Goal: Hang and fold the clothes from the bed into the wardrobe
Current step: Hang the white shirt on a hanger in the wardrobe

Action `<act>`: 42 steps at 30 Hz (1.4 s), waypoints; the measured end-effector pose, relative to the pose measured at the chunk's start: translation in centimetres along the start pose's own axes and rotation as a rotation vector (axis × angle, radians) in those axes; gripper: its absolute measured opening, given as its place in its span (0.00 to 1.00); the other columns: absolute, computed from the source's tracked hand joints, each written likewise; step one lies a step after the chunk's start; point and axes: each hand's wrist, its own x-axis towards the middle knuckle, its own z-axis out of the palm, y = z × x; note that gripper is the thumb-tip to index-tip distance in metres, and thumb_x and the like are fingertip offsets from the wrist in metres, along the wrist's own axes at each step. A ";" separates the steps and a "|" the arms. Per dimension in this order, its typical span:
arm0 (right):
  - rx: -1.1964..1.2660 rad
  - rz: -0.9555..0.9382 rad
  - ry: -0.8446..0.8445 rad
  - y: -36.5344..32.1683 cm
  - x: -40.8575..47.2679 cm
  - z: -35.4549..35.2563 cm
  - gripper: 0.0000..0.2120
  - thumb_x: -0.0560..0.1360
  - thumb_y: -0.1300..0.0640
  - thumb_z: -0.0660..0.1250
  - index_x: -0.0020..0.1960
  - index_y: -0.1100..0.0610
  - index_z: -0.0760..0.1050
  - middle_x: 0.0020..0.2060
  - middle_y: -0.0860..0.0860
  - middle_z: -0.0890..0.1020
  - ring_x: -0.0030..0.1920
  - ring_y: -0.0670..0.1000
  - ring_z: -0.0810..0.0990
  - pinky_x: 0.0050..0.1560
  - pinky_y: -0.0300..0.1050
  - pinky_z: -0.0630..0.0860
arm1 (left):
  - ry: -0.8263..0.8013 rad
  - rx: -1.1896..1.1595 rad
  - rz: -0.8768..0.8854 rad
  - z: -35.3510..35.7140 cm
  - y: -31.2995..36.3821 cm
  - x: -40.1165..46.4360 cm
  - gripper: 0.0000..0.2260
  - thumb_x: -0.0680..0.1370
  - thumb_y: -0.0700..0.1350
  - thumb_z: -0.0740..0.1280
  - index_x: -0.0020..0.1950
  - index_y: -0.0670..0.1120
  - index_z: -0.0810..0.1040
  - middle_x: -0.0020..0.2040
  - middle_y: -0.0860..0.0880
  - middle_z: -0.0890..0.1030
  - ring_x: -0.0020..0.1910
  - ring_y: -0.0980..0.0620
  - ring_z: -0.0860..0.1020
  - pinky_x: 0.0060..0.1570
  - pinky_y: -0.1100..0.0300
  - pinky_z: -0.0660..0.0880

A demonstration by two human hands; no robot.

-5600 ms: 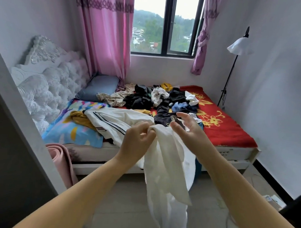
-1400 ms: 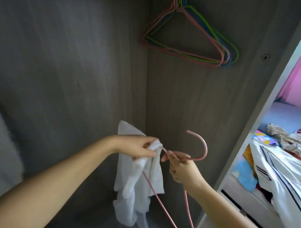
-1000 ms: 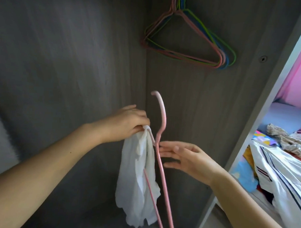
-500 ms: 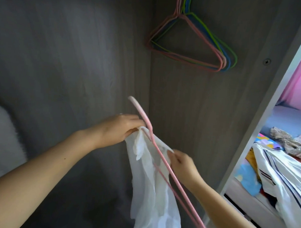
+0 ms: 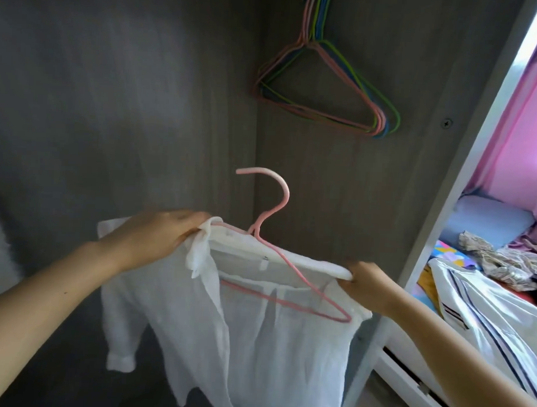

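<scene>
Now that the pink hanger (image 5: 292, 265) sits inside the white shirt (image 5: 242, 318), no longer beside it, I see both hands apart w/ left hand (image 5: 156, 239) and right hand (image 5: 368, 286) each pinching a shoulder. Shirt's in front of the wardrobe (image 5: 113, 91) wall, so next is prob. hooking it up by the spare hangers (image 5: 326, 92).

White shirt (image 5: 256, 334) on pink hanger (image 5: 278, 249), both hands gripping collar

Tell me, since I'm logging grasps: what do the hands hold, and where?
Both hold the white shirt on the pink hanger: left hand at its collar, right hand at its shoulder.
</scene>
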 end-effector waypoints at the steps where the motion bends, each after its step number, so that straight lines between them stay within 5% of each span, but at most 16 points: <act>1: 0.014 -0.003 0.050 0.1 0.2 0.0 0.08 0.78 0.58 0.60 0.51 0.57 0.78 0.43 0.51 0.79 0.45 0.53 0.79 0.37 0.39 0.65 | 0.021 -0.002 -0.024 0.2 -0.4 -0.3 0.13 0.77 0.53 0.54 0.61 0.62 0.68 0.57 0.53 0.81 0.50 0.48 0.81 0.43 0.59 0.71; 7: 0.172 -0.035 0.138 -1.1 0.9 -0.2 0.11 0.81 0.57 0.57 0.52 0.54 0.79 0.43 0.49 0.79 0.44 0.51 0.78 0.43 0.40 0.71 | 0.074 -0.081 -0.195 0.6 -1.7 -1.6 0.16 0.75 0.61 0.49 0.61 0.63 0.66 0.58 0.50 0.81 0.54 0.46 0.80 0.50 0.55 0.74; 11: 0.214 -0.100 0.131 -4.6 1.0 -0.6 0.12 0.80 0.57 0.56 0.53 0.52 0.78 0.42 0.49 0.80 0.43 0.51 0.79 0.41 0.42 0.74 | 0.064 0.023 -0.317 1.2 -2.1 -2.6 0.16 0.81 0.48 0.58 0.68 0.61 0.69 0.61 0.48 0.79 0.56 0.43 0.79 0.51 0.54 0.73; 13: 0.279 -0.115 0.117 -6.3 1.0 -0.9 0.12 0.80 0.59 0.56 0.51 0.53 0.78 0.40 0.48 0.80 0.39 0.47 0.78 0.35 0.34 0.72 | -0.010 0.220 -0.383 1.0 -1.9 -3.0 0.19 0.81 0.48 0.58 0.71 0.62 0.64 0.63 0.51 0.77 0.56 0.42 0.79 0.52 0.53 0.74; 19: 0.566 -0.143 -0.023 -12.7 -0.5 -0.1 0.14 0.81 0.54 0.56 0.38 0.52 0.73 0.28 0.44 0.74 0.31 0.44 0.71 0.31 0.36 0.66 | 0.146 0.366 -0.380 0.4 1.1 -3.8 0.20 0.76 0.42 0.66 0.67 0.54 0.74 0.47 0.46 0.82 0.38 0.38 0.82 0.36 0.49 0.77; 22: 0.378 -0.303 -0.308 -15.2 -1.7 1.8 0.09 0.82 0.49 0.55 0.59 0.50 0.69 0.45 0.49 0.80 0.39 0.48 0.76 0.43 0.40 0.74 | 0.272 0.236 -0.365 0.3 0.7 -3.9 0.16 0.78 0.45 0.61 0.66 0.57 0.72 0.49 0.48 0.82 0.40 0.38 0.82 0.36 0.51 0.75; 24: 0.305 -0.374 -0.384 -14.7 -1.4 1.8 0.22 0.81 0.46 0.58 0.73 0.43 0.57 0.53 0.47 0.78 0.42 0.45 0.78 0.45 0.36 0.76 | 0.371 0.165 -0.281 -0.1 0.1 -4.7 0.13 0.77 0.47 0.59 0.60 0.57 0.71 0.46 0.48 0.84 0.37 0.38 0.82 0.31 0.55 0.73; 28: 0.234 -0.434 0.338 -11.6 0.7 -1.7 0.19 0.77 0.49 0.65 0.68 0.47 0.71 0.52 0.47 0.76 0.53 0.51 0.76 0.51 0.45 0.76 | 0.495 0.098 -0.285 -0.7 -2.3 -7.2 0.08 0.76 0.47 0.60 0.55 0.54 0.70 0.43 0.44 0.84 0.36 0.39 0.82 0.33 0.57 0.71; 29: 0.124 -0.471 0.367 -10.9 1.4 -2.6 0.22 0.77 0.48 0.65 0.70 0.48 0.69 0.57 0.49 0.75 0.58 0.52 0.74 0.56 0.48 0.74 | 0.512 0.076 -0.305 -0.7 -2.9 -7.7 0.08 0.77 0.49 0.58 0.54 0.54 0.71 0.42 0.43 0.84 0.36 0.38 0.82 0.33 0.55 0.73; 31: -0.068 -0.487 0.134 -10.3 2.5 -3.4 0.21 0.79 0.45 0.60 0.71 0.48 0.66 0.60 0.49 0.74 0.60 0.53 0.72 0.58 0.48 0.72 | 0.549 0.055 -0.336 -0.7 -3.8 -8.3 0.09 0.77 0.52 0.56 0.53 0.52 0.72 0.39 0.40 0.83 0.35 0.36 0.82 0.33 0.50 0.75; 33: -0.144 -0.460 -0.034 -10.2 2.9 -3.3 0.16 0.82 0.44 0.53 0.61 0.51 0.72 0.43 0.46 0.76 0.45 0.51 0.76 0.43 0.45 0.71 | 0.587 0.036 -0.362 -0.9 -4.4 -8.4 0.09 0.77 0.49 0.58 0.51 0.47 0.74 0.35 0.38 0.81 0.32 0.35 0.80 0.32 0.50 0.74; 36: -0.092 -0.528 0.100 -10.4 3.4 -4.3 0.14 0.82 0.45 0.50 0.45 0.52 0.67 0.30 0.45 0.70 0.31 0.47 0.71 0.32 0.44 0.64 | 0.594 -0.028 -0.433 -1.6 -5.2 -8.3 0.08 0.77 0.45 0.60 0.47 0.42 0.76 0.33 0.39 0.79 0.31 0.35 0.78 0.32 0.50 0.71; 42: -0.108 -0.804 0.341 -12.2 3.4 -7.1 0.14 0.81 0.46 0.51 0.46 0.52 0.69 0.30 0.44 0.68 0.30 0.49 0.68 0.31 0.45 0.61 | 0.657 -0.106 -0.445 -2.7 -5.5 -8.9 0.24 0.77 0.54 0.53 0.50 0.36 0.78 0.37 0.38 0.80 0.36 0.35 0.79 0.36 0.47 0.72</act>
